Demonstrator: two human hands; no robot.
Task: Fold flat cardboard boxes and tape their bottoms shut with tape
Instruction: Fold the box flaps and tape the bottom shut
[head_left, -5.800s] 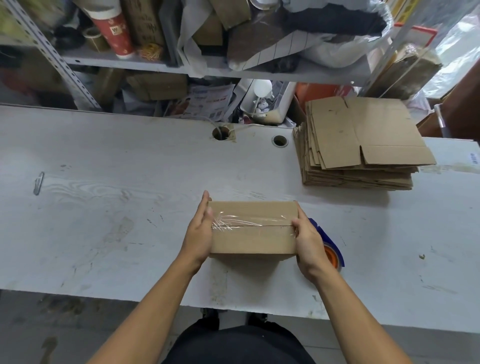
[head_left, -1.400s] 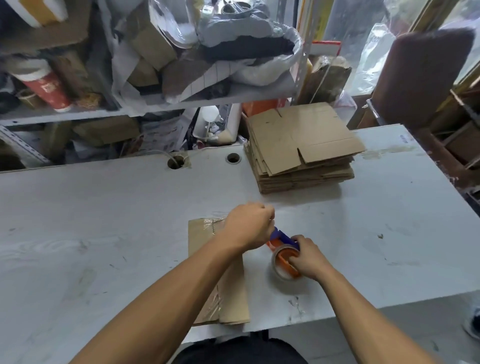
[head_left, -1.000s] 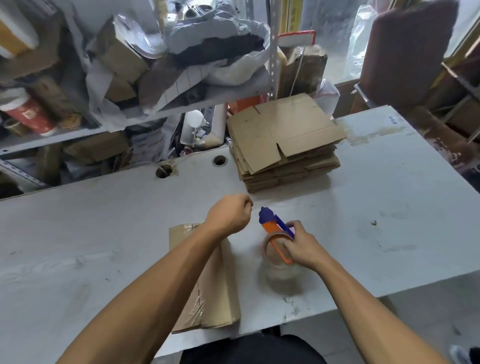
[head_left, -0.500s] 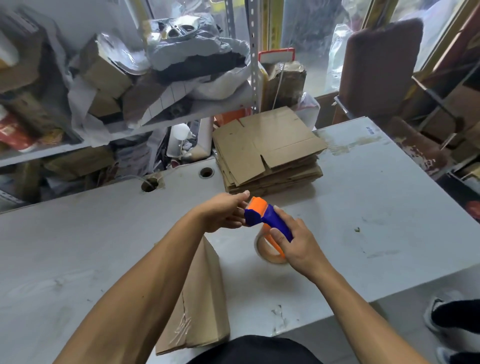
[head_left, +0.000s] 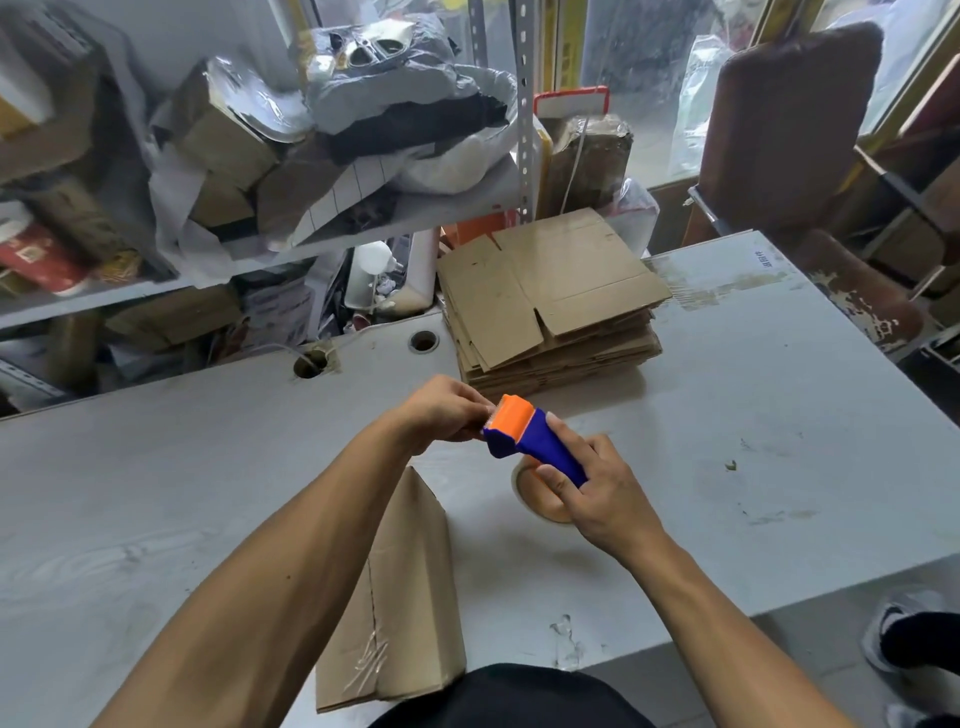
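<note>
Head view, nearest first: the folded box (head_left: 400, 592) stands on the desk (head_left: 156, 493) at its front edge, close to the person's body, a taped seam with crinkled clear tape on the face turned toward the camera. It sits partly under the left forearm, and neither hand is touching it.

Just beyond it, the right hand (head_left: 597, 493) is wrapped around the blue handle of the tape dispenser (head_left: 530, 441), fingers (head_left: 558, 431) curled over the top and the thumb pressing near the roll, which hangs just above the desk. The orange cutter end points toward the left hand (head_left: 441, 410), whose fingertips are bunched at that end, apparently pinching or picking at the loose tape; the tape itself is too thin and clear to make out.

The step in hand looks like freeing the tape end before the next strip is laid. To do it well, the right hand should keep the dispenser steady and angled so the roll can turn, while the left draws the tape straight off the cutter, not sideways, so it does not split or fold back onto itself. The serrated edge sits right by the fingertips, so a slow pull is safer. Only a short length needs to come out, enough to stick down on a box.

Farther back, the stack of flat boxes (head_left: 550, 301) lies near the desk's rear edge, well apart from the hands, with cluttered shelves (head_left: 260, 249) behind.
</note>
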